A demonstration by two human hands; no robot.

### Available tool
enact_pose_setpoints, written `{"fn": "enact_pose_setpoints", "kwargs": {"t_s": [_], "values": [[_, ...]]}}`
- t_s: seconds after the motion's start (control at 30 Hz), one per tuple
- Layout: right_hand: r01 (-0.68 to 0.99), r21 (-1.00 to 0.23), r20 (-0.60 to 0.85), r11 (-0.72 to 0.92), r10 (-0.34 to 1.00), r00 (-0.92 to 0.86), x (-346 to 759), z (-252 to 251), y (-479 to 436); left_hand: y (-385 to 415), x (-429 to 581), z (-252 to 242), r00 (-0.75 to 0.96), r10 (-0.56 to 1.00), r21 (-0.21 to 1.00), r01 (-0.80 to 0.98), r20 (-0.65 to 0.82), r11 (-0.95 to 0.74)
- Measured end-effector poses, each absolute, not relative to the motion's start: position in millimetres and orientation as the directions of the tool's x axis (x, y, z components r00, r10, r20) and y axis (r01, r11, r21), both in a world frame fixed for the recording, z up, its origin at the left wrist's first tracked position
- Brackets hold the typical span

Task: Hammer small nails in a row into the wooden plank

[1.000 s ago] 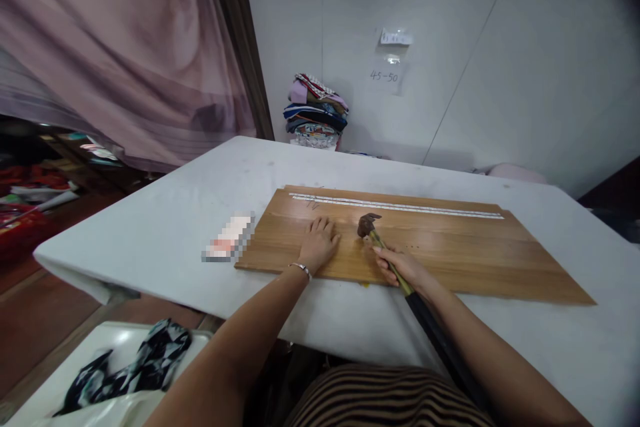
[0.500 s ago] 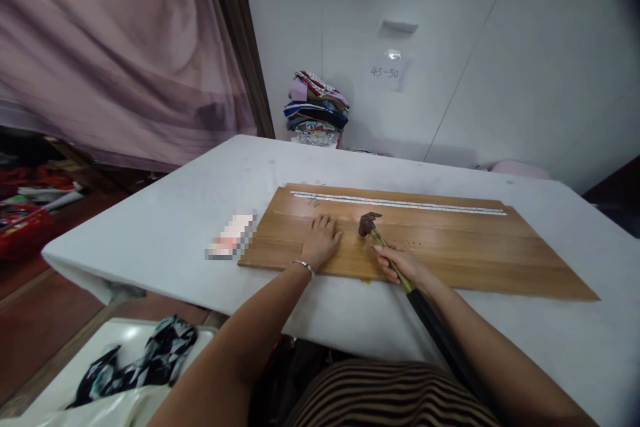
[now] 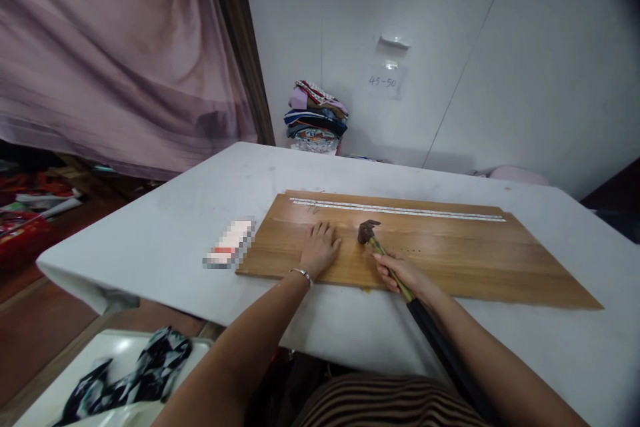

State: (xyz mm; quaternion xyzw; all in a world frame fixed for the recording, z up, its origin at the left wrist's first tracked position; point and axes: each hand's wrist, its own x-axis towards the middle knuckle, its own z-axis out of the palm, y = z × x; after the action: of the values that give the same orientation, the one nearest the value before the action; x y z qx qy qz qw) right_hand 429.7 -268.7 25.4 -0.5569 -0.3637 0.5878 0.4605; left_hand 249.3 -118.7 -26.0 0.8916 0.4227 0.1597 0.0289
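Note:
A wide wooden board lies on the white table, with two white measuring strips along its far side and a short row of small dark dots right of centre. My left hand rests on the board's left part, palm down and fingers spread, a bracelet at the wrist. Fingers wrapped round the handle near the head, my right hand grips a claw hammer. Its rusty head is over the board; whether it touches the wood I cannot tell. The black grip runs back toward my body.
The white table bears a blurred-out rectangular item left of the board. Folded clothes are stacked beyond the far edge, by a wall marked "45-50". At lower left, patterned cloth lies on a white seat. A pink curtain hangs left.
The whole view has shifted slightly, so the board and table appear a little lower. Both hands and the hammer keep nearly the same place on the board.

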Motion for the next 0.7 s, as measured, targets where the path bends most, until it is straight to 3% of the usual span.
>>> {"fn": "enact_pose_setpoints", "kwargs": {"t_s": [0.7], "values": [[-0.162, -0.935, -0.326, -0.316, 0.945, 0.038, 432.1, 26.7, -269.7, -119.9, 250.3, -21.6, 0.596, 0.774, 0.172, 0.757, 0.212, -0.63]]}}
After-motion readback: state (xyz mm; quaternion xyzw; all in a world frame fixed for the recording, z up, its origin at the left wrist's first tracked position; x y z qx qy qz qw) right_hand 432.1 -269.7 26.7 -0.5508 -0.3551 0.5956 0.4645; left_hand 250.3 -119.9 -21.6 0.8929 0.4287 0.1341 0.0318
